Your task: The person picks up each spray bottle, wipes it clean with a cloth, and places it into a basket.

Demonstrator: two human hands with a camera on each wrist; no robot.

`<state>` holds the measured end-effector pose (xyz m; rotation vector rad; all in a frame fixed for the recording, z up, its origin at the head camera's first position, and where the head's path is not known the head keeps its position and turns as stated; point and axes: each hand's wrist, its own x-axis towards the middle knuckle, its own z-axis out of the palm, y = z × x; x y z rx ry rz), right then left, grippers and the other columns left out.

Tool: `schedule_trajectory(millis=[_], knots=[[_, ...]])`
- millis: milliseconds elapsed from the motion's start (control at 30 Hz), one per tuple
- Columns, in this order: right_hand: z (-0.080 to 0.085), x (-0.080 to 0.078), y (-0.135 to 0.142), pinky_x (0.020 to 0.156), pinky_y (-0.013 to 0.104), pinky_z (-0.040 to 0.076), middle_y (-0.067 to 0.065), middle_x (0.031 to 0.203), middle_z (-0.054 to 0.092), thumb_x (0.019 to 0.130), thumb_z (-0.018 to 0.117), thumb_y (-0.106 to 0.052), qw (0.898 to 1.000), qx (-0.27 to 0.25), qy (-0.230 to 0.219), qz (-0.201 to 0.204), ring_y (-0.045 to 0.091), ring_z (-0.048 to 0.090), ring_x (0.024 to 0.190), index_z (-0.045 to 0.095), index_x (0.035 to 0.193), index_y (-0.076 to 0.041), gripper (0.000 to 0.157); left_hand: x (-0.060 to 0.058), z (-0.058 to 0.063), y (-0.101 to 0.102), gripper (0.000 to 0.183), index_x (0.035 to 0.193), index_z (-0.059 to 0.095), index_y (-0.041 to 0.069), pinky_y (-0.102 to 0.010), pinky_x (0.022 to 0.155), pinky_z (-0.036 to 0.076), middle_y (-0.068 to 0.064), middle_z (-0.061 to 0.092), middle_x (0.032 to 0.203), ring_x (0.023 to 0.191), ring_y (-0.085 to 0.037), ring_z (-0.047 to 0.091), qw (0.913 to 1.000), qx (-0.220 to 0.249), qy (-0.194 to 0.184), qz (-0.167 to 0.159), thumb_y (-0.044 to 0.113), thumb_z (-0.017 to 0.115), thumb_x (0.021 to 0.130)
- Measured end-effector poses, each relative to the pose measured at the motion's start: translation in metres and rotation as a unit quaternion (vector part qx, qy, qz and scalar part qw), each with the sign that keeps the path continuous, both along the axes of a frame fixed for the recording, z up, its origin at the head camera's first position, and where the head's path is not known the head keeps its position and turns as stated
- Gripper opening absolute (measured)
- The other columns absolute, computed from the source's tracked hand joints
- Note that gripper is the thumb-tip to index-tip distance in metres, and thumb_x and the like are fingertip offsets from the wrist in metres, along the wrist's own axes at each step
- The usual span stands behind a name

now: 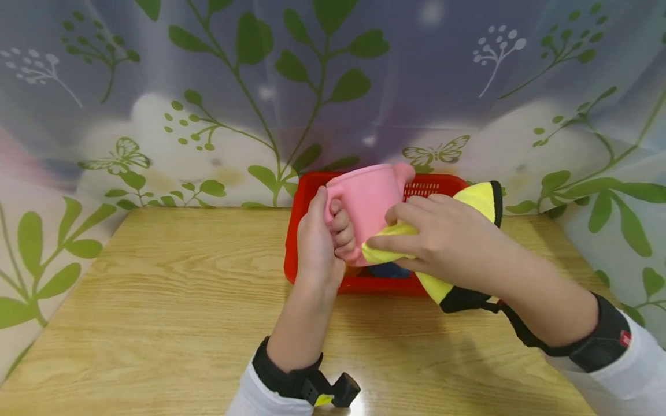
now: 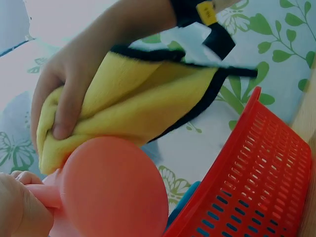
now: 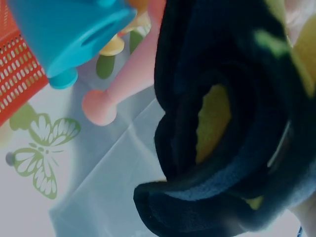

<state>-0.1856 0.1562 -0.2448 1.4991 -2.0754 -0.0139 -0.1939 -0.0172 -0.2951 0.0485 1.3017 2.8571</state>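
Note:
My left hand (image 1: 318,242) grips the handle of a pink toy watering can (image 1: 368,196), its fingers curled round it. The can is held over a red basket, its spout pointing away to the right; in the right wrist view the spout (image 3: 131,79) ends in a round head. With my right hand (image 1: 452,240) I hold a yellow cloth (image 1: 481,202) with black edging, bunched against the can's side. In the left wrist view the cloth (image 2: 153,98) hangs in a fold beside the can's round base (image 2: 116,190). Much of the can's near side is hidden by the cloth and right hand.
The red perforated basket (image 1: 290,248) stands on the wooden table (image 1: 198,289), near the patterned backdrop (image 1: 224,144). A blue toy (image 3: 69,34) with a spout-like nub shows in or by the basket, and something orange lies low inside it.

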Motion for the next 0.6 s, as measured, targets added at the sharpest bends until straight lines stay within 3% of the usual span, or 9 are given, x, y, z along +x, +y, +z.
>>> schedule_trajectory(millis=[200, 400, 600], knots=[[0.011, -0.021, -0.003, 0.052, 0.033, 0.039, 0.009, 0.084, 0.055, 0.072, 0.073, -0.007, 0.998, -0.051, 0.028, 0.002, 0.023, 0.049, 0.069, 0.066, 0.099, -0.019, 0.031, 0.003, 0.000, 0.005, 0.036, 0.067, 0.037, 0.016, -0.024, 0.040, 0.007, 0.005, 0.020, 0.050, 0.042, -0.011, 0.010, 0.9999, -0.012, -0.008, -0.008, 0.039, 0.039, 0.095], [0.015, -0.038, -0.010, 0.050, 0.031, 0.037, 0.012, 0.085, 0.058, 0.073, 0.075, -0.016, 0.994, -0.108, 0.004, -0.023, 0.023, 0.045, 0.060, 0.068, 0.099, -0.016, 0.027, 0.004, 0.001, 0.006, 0.037, 0.066, 0.035, 0.016, -0.024, 0.039, 0.010, 0.004, 0.020, 0.051, 0.043, -0.012, 0.012, 0.9992, -0.036, 0.011, -0.010, 0.039, 0.040, 0.094], [0.020, -0.046, -0.016, 0.051, 0.030, 0.036, 0.010, 0.085, 0.057, 0.075, 0.073, -0.016, 0.990, -0.131, -0.009, -0.052, 0.021, 0.046, 0.063, 0.068, 0.102, -0.016, 0.027, 0.004, 0.000, 0.004, 0.039, 0.062, 0.032, 0.016, -0.024, 0.039, 0.010, 0.005, 0.021, 0.048, 0.043, -0.013, 0.012, 0.9989, -0.041, 0.021, -0.008, 0.038, 0.039, 0.094]])
